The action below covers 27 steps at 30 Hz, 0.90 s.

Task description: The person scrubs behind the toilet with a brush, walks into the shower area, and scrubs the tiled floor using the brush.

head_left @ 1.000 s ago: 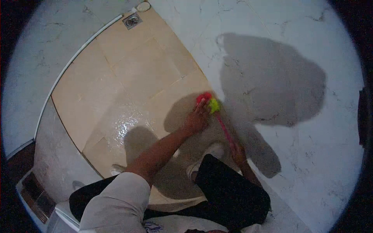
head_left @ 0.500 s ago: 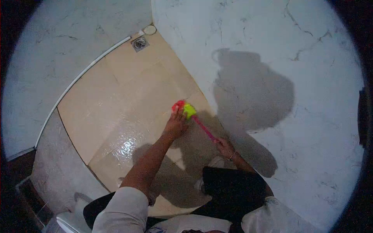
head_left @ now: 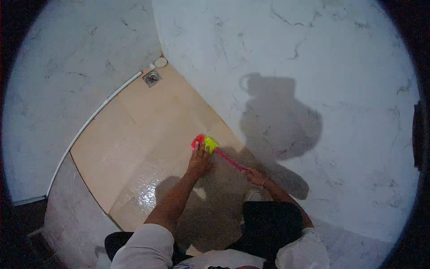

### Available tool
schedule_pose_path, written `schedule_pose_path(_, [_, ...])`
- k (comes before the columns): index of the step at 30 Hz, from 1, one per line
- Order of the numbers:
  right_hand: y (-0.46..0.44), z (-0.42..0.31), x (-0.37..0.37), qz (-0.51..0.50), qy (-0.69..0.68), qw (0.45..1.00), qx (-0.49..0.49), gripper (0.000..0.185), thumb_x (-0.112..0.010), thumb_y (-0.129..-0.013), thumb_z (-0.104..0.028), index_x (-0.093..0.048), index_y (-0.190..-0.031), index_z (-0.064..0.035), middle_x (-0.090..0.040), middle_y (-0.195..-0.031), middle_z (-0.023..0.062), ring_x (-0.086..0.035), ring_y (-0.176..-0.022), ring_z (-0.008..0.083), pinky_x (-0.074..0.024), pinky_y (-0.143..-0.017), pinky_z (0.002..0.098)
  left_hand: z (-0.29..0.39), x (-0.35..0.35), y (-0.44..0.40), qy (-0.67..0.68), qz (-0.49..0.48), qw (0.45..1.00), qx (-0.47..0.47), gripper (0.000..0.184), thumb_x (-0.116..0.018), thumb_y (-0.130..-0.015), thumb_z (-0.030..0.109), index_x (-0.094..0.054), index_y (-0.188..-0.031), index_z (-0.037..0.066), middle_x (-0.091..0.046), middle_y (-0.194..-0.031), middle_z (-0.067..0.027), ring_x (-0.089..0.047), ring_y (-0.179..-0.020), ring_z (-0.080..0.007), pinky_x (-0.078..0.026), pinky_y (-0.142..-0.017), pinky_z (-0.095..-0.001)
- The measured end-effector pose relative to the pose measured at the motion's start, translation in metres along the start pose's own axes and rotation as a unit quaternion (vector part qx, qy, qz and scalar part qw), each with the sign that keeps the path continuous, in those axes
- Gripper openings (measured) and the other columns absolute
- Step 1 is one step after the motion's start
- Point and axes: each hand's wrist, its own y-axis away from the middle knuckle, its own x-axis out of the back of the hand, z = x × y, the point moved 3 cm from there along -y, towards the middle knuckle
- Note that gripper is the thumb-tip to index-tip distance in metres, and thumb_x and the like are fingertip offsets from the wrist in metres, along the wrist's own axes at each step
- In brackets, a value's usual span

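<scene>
A long-handled brush (head_left: pixel 229 159) with a pink handle and a red and yellow bristle head (head_left: pixel 209 144) is held low over the wet tiled floor. My right hand (head_left: pixel 256 176) is wrapped round the far end of the handle, with a thin band on its wrist. My left hand (head_left: pixel 199 162) lies against the bristle head, its fingers curled over it; the palm side is hidden. Whether the bristles touch the tiles I cannot tell.
The beige floor (head_left: pixel 130 121) shines with water. A square drain grate (head_left: pixel 152 79) and a round white cap (head_left: pixel 160 62) sit in the far corner. A white pipe (head_left: pixel 94 114) runs along the left wall. A marbled wall (head_left: pixel 358 89) bounds the right side.
The view has tilted, so the drain and corner sit lower in the picture. Both hands keep their hold on the brush, which appears slightly lower and further left.
</scene>
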Motion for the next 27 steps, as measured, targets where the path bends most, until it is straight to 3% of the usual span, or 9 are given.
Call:
schedule_pose_path(4, [-0.008, 0.053, -0.020, 0.090, 0.051, 0.990, 0.096, 0.037, -0.053, -0.108, -0.038, -0.061, -0.131, -0.0117, -0.048, -0.074, -0.0046, -0.051, -0.067, 0.0089, -0.0450, -0.060, 0.0300, 0.003, 0.004, -0.003, -0.041, -0.001, 0.999, 0.009, 0.096, -0.073, -0.085, 0.050, -0.031, -0.158, 0.004, -0.021, -0.165, -0.0248, -0.011, -0.155, -0.0479, -0.025, -0.122, -0.0576])
schedule_pose_path(9, [0.039, -0.020, -0.010, 0.036, 0.041, 0.998, -0.015, 0.037, -0.055, -0.106, -0.040, -0.066, -0.114, -0.0066, -0.053, -0.073, -0.0016, -0.053, -0.068, 0.0118, -0.0465, -0.062, 0.0329, -0.001, -0.025, -0.005, -0.071, 0.016, 0.997, 0.038, 0.101, -0.069, -0.084, 0.059, -0.028, -0.160, 0.005, -0.017, -0.167, -0.0242, -0.008, -0.155, -0.0479, -0.019, -0.124, -0.0573])
schedule_pose_path(12, [0.041, -0.007, 0.001, 0.068, 0.109, 0.990, 0.061, 0.040, -0.055, -0.105, -0.043, -0.066, -0.108, -0.0043, -0.054, -0.074, 0.0002, -0.054, -0.068, 0.0125, -0.0468, -0.062, 0.0338, 0.014, -0.017, -0.001, -0.032, -0.012, 0.999, 0.037, 0.102, -0.069, -0.084, 0.061, -0.029, -0.159, 0.005, -0.017, -0.168, -0.0243, -0.005, -0.155, -0.0479, -0.017, -0.125, -0.0572])
schedule_pose_path(16, [0.067, 0.028, 0.000, 0.076, 0.044, 0.993, 0.074, 0.040, -0.055, -0.105, -0.042, -0.066, -0.111, -0.0033, -0.056, -0.075, 0.0018, -0.054, -0.067, 0.0130, -0.0467, -0.061, 0.0349, 0.033, -0.048, 0.001, -0.129, -0.021, 0.991, -0.010, 0.100, -0.068, -0.085, 0.062, -0.032, -0.159, 0.006, -0.018, -0.167, -0.0255, -0.006, -0.155, -0.0480, -0.018, -0.125, -0.0567])
schedule_pose_path(19, [0.111, 0.056, 0.009, 0.082, 0.029, 0.996, -0.013, 0.038, -0.056, -0.105, -0.040, -0.067, -0.112, -0.0038, -0.058, -0.077, 0.0026, -0.054, -0.069, 0.0129, -0.0470, -0.063, 0.0342, 0.086, -0.046, 0.004, -0.013, -0.072, 0.997, -0.012, 0.095, -0.068, -0.087, 0.059, -0.034, -0.157, 0.004, -0.022, -0.164, -0.0274, -0.010, -0.154, -0.0491, -0.022, -0.124, -0.0560])
schedule_pose_path(22, [0.143, 0.108, 0.013, 0.158, 0.082, 0.972, 0.152, 0.036, -0.055, -0.106, -0.039, -0.069, -0.109, -0.0061, -0.061, -0.081, 0.0020, -0.053, -0.070, 0.0124, -0.0471, -0.065, 0.0323, 0.134, -0.064, 0.014, -0.029, -0.010, 0.998, -0.057, 0.093, -0.068, -0.089, 0.055, -0.033, -0.157, 0.002, -0.023, -0.164, -0.0275, -0.010, -0.154, -0.0492, -0.023, -0.123, -0.0575])
schedule_pose_path(24, [0.135, 0.165, 0.015, 0.080, -0.131, 0.985, 0.078, 0.038, -0.052, -0.107, -0.042, -0.068, -0.113, -0.0081, -0.063, -0.085, 0.0015, -0.054, -0.072, 0.0125, -0.0479, -0.068, 0.0307, 0.145, -0.063, 0.005, -0.013, -0.026, 0.997, -0.070, 0.088, -0.065, -0.090, 0.051, -0.035, -0.154, -0.002, -0.026, -0.162, -0.0277, -0.013, -0.151, -0.0545, -0.021, -0.123, -0.0602])
schedule_pose_path(25, [0.115, 0.192, 0.022, 0.075, -0.133, 0.985, 0.081, 0.038, -0.052, -0.107, -0.042, -0.068, -0.113, -0.0081, -0.063, -0.085, 0.0015, -0.054, -0.072, 0.0125, -0.0479, -0.068, 0.0307, 0.147, -0.063, 0.002, 0.009, -0.044, 0.996, -0.084, 0.083, -0.063, -0.092, 0.047, -0.037, -0.151, -0.006, -0.030, -0.160, -0.0279, -0.016, -0.147, -0.0599, -0.019, -0.123, -0.0629])
schedule_pose_path(27, [0.081, 0.202, 0.025, 0.085, -0.108, 0.988, 0.068, 0.037, -0.051, -0.107, -0.042, -0.067, -0.114, -0.0086, -0.061, -0.085, 0.0004, -0.054, -0.071, 0.0118, -0.0474, -0.066, 0.0306, 0.128, -0.068, -0.011, -0.055, -0.034, 0.996, -0.061, 0.086, -0.064, -0.091, 0.052, -0.037, -0.153, -0.002, -0.027, -0.162, -0.0275, -0.015, -0.150, -0.0559, -0.019, -0.123, -0.0614])
